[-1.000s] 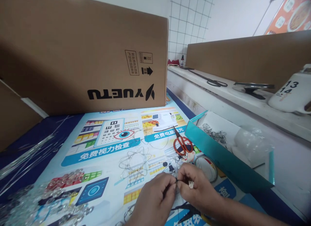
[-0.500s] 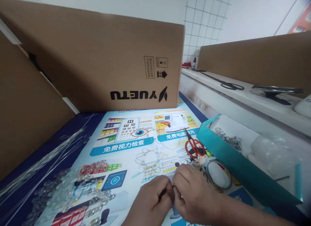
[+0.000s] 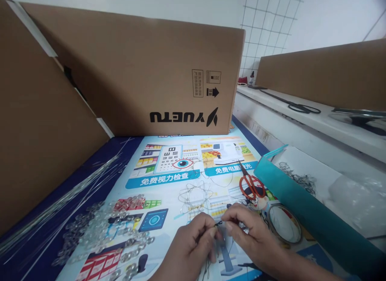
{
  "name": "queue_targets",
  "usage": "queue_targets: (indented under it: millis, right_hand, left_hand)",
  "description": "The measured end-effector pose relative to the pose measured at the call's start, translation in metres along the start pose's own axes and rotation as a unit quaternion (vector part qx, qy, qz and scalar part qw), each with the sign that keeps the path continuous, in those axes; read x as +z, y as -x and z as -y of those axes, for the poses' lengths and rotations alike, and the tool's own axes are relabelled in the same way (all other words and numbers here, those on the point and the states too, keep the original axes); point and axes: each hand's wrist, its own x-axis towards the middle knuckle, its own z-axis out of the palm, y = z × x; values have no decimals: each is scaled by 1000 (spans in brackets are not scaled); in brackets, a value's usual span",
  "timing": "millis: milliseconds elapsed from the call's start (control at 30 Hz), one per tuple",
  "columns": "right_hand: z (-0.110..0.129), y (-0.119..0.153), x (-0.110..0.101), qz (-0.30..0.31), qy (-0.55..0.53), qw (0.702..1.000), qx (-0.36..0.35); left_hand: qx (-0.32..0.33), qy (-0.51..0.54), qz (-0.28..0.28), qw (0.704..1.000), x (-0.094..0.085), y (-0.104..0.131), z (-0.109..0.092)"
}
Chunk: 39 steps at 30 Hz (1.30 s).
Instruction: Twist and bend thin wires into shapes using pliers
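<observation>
My left hand (image 3: 196, 240) is closed, its thumb and forefinger pinching a thin dark wire (image 3: 218, 223) that ends in a small twisted loop. Loose strands hang below that hand. At the loop's tip, my right hand (image 3: 251, 230) has its thumb and forefinger close together on the wire; its other fingers are curled and partly hidden. Just beyond the hands lies a flower-shaped piece of bent thin wire (image 3: 196, 196). Orange-handled scissors (image 3: 253, 187) rest behind my right hand, and a round, ring-edged object (image 3: 285, 224) lies beside it.
Clear beads (image 3: 129, 232) are spread at the left, near a bundle of long straight wires (image 3: 75, 184). A teal box (image 3: 301, 210) at right holds tangled wire and clear plastic. Cardboard (image 3: 135, 71) stands behind the printed sheet. Black scissors (image 3: 303, 108) lie on the ledge.
My hands have moved slightly apart, and the wire's twisted loop now shows between them. The camera view has turned a little to the left.
</observation>
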Motion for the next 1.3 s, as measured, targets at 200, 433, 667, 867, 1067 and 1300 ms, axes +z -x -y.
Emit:
queue_targets:
  millis: [200,433,667,867,1067,1300]
  right_hand:
    - [-9,-1,5,10,-8,998,-53]
    - [-6,-1,8,-4,1,999,-46]
    - [-6,3,7,-10,30,997,-71]
    - [-11,6,7,-28,54,993,-102]
    - [-12,4,6,-13,47,996,-81]
    - [-9,2,0,-47,48,998,-15]
  left_hand:
    - [-62,191,53,978,5,-4,7]
    - [-115,290,70,947,14,-3,16]
    - [-140,328,48,933,20,-2,16]
    - [-129,343,76,927,19,-2,12]
    - [-103,323,35,940,23,0,14]
    - [-99,222,21,970,19,-2,14]
